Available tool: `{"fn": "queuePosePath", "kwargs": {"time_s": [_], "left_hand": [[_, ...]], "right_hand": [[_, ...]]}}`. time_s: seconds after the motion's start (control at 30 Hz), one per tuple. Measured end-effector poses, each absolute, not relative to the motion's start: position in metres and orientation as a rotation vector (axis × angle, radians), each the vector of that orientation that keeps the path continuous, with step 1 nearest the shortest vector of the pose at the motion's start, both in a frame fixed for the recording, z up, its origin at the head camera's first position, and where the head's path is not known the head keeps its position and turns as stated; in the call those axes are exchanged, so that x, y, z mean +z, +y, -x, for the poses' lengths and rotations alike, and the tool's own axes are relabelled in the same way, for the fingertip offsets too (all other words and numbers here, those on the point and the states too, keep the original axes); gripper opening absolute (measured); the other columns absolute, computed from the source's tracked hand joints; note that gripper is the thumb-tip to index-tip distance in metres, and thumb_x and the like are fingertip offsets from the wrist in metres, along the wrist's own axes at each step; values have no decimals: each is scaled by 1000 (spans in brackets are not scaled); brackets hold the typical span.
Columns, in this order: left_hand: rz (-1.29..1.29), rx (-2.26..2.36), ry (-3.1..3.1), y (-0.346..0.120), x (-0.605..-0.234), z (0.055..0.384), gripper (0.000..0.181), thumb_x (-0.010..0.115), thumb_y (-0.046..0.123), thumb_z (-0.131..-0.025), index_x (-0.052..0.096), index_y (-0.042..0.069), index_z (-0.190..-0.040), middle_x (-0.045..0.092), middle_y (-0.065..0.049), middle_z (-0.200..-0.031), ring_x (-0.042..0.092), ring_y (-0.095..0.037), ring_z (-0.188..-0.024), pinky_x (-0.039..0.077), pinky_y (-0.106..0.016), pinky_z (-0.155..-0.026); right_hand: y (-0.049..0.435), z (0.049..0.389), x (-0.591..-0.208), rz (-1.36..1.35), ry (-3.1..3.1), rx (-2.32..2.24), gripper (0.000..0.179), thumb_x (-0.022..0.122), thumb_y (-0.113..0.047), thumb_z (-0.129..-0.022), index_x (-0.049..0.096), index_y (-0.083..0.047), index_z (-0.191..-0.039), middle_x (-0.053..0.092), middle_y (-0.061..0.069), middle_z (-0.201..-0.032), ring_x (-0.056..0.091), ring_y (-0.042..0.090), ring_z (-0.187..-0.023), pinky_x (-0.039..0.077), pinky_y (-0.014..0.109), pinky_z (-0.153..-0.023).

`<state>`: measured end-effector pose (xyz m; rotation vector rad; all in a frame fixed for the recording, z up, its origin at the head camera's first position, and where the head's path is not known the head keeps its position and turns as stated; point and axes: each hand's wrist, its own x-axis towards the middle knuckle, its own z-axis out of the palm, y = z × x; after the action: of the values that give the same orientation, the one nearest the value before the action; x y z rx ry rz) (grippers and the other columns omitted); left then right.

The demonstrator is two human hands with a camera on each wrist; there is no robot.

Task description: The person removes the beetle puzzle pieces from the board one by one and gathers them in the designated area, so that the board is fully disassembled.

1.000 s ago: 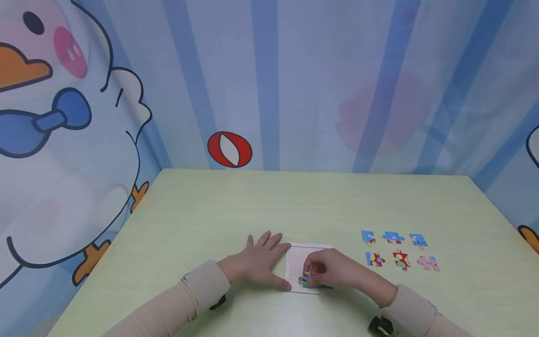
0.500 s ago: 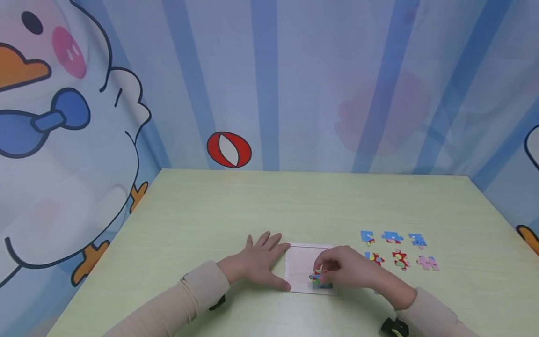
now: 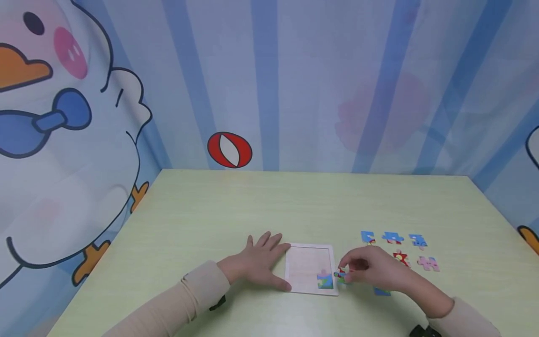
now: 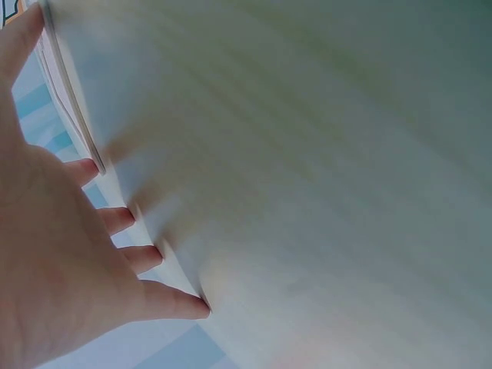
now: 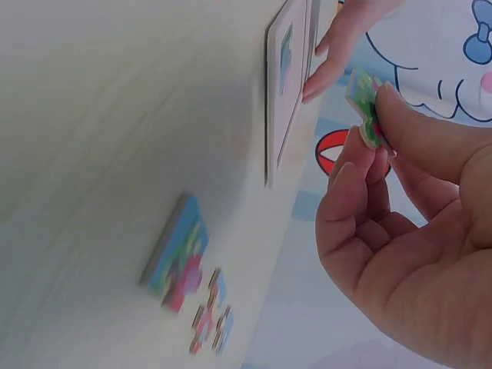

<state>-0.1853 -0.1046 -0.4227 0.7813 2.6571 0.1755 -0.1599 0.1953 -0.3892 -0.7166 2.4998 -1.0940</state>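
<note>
A jigsaw piece (image 3: 341, 277) in green, red and blue is pinched between the thumb and fingers of my right hand (image 3: 376, 270), just off the right edge of a shallow puzzle tray (image 3: 311, 294). The right wrist view shows the same piece (image 5: 363, 98) held up on edge. Inside the tray, one blue, green and pink corner piece (image 3: 325, 281) lies at the lower right. My left hand (image 3: 262, 263) rests with fingers spread, its thumb and a fingertip against the tray's left side. In the left wrist view its fingers (image 4: 178, 301) are straight on the table.
To the right lie several loose jigsaw pieces, among them a blue one (image 3: 393, 238), a red one (image 3: 401, 258) and a pink one (image 3: 428, 263). Another blue piece (image 3: 382, 292) is partly hidden below my right hand. A printed curtain (image 3: 311, 84) hangs behind the table (image 3: 210, 210).
My right hand has moved right with its jigsaw piece, from over the tray to beyond the right edge, uncovering the corner piece inside. The left hand stays put.
</note>
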Motion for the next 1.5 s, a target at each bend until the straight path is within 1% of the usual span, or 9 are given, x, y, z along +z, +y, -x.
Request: {"fn": "queuePosePath", "kwargs": {"time_s": [0.3, 0.53, 0.8, 0.93, 1.2, 1.5], "left_hand": [[-784, 162, 2661, -106, -422, 186, 100, 55, 76, -77, 23, 21, -154, 11, -10, -162, 6, -37, -147, 9, -71, -108], [-781, 173, 2658, -105, -421, 185, 99, 56, 75, -77, 23, 20, -154, 11, -10, -162, 6, -37, -147, 9, -70, -108], [-786, 182, 2650, -104, -420, 184, 99, 56, 75, -78, 23, 20, -154, 11, -10, -162, 5, -37, -148, 9, -71, -108], [-783, 179, 2651, -104, -420, 184, 99, 56, 75, -78, 23, 20, -154, 10, -10, -162, 5, -37, -148, 9, -70, -108], [-777, 181, 2652, -105, -420, 184, 99, 56, 75, -78, 23, 20, -154, 11, -10, -162, 5, -36, -148, 9, -70, -108], [-778, 180, 2656, -105, -422, 185, 100, 55, 76, -77, 23, 20, -154, 11, -10, -162, 5, -37, -148, 9, -70, -108]], "right_hand": [[232, 157, -386, 677, 2474, -1114, 18, 73, -18, -85, 69, -8, -99, 51, -2, -73, 45, 4, -62, 41, 22, -55], [255, 155, -386, 638, 2491, -1124, 20, 75, -19, -83, 68, -7, -97, 55, -1, -78, 48, 4, -68, 44, 22, -59], [283, 156, -392, 535, 2496, -1097, 22, 77, -20, -81, 66, -5, -93, 58, 1, -79, 51, 4, -69, 47, 23, -61], [297, 158, -396, 516, 2491, -1077, 23, 77, -20, -82, 66, -3, -94, 58, 1, -79, 50, 4, -69, 46, 23, -60], [311, 163, -405, 614, 2411, -1104, 20, 73, -18, -85, 66, -1, -94, 59, -5, -79, 50, 4, -68, 45, 24, -57], [317, 167, -412, 612, 2385, -1074, 22, 75, -21, -84, 66, -2, -93, 56, -4, -78, 47, 3, -68, 42, 23, -58]]}}
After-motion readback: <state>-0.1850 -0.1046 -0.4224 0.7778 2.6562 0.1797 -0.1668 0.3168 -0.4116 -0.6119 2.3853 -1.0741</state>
